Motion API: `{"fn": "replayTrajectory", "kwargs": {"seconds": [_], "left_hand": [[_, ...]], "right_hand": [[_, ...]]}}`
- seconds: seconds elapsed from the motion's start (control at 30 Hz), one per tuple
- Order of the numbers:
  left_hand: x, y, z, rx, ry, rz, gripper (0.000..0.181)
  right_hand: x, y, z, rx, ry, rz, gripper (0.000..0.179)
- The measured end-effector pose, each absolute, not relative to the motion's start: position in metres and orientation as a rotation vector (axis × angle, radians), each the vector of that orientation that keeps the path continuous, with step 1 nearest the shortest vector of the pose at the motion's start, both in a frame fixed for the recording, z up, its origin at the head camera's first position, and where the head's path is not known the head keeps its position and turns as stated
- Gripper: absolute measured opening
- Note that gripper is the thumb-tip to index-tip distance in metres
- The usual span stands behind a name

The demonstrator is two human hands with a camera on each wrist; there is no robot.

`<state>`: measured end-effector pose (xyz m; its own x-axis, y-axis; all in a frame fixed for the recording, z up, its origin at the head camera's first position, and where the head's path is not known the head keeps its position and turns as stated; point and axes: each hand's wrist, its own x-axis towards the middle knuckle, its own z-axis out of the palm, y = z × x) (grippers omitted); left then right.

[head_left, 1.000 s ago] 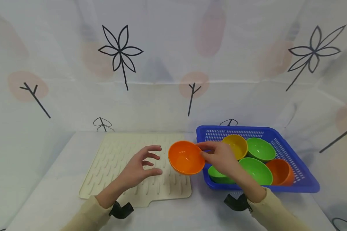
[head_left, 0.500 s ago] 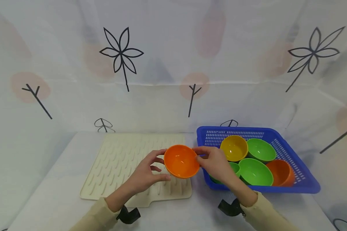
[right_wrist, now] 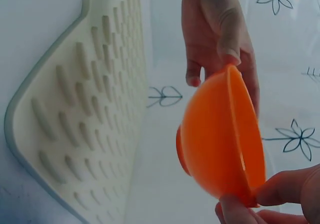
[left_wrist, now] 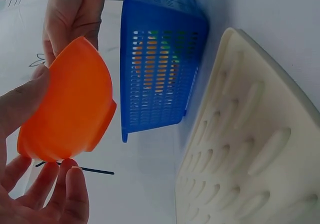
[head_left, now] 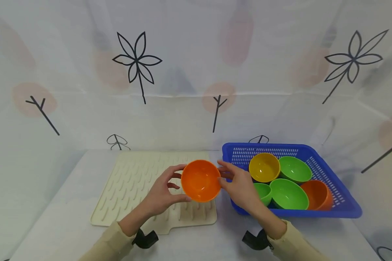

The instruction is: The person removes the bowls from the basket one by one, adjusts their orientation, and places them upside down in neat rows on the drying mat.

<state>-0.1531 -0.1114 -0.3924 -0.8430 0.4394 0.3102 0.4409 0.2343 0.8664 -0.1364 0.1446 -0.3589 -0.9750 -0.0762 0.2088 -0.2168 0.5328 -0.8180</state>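
Note:
An orange bowl [head_left: 200, 180] is held up between both hands over the right part of the cream mat, its opening turned toward the head camera. My left hand [head_left: 163, 190] grips its left side, thumb at the lower rim and fingers spread along the outside; the left wrist view shows these fingertips [left_wrist: 47, 171] against the bowl [left_wrist: 75, 104]. On the opposite side my right hand [head_left: 241, 185] pinches the rim. From the right wrist, its thumb [right_wrist: 287, 186] lies at the edge of the bowl [right_wrist: 215, 129], with other fingertips under the outer wall.
To the right stands a blue perforated basket [head_left: 344, 203] holding a yellow bowl [head_left: 264, 167], several green bowls [head_left: 289, 194] and another orange bowl [head_left: 317, 195]. The cream ridged mat [head_left: 117, 195] lies left of it. A patterned cloth [head_left: 183, 72] hangs behind.
The orange bowl has moved left, away from the basket, and now faces the head camera more squarely. My left hand, earlier apart from it, has taken hold of its left side.

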Motion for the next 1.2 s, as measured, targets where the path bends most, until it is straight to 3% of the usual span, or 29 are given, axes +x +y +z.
{"fn": "replayTrajectory", "kwargs": {"seconds": [0.43, 0.83, 1.2], "left_hand": [[-0.162, -0.122, -0.398, -0.873, -2.508, -1.766, 0.088], [-0.162, -0.126, -0.401, -0.997, -2.462, -1.788, 0.078], [-0.161, -0.126, -0.396, -1.008, -2.438, -1.698, 0.071]], "right_hand": [[-0.123, 0.14, -0.363, 0.357, -2.431, 1.389, 0.035], [-0.123, 0.142, -0.371, 0.489, -2.253, 1.643, 0.039], [-0.125, 0.144, -0.373, 0.399, -2.4, 1.76, 0.042]]}}
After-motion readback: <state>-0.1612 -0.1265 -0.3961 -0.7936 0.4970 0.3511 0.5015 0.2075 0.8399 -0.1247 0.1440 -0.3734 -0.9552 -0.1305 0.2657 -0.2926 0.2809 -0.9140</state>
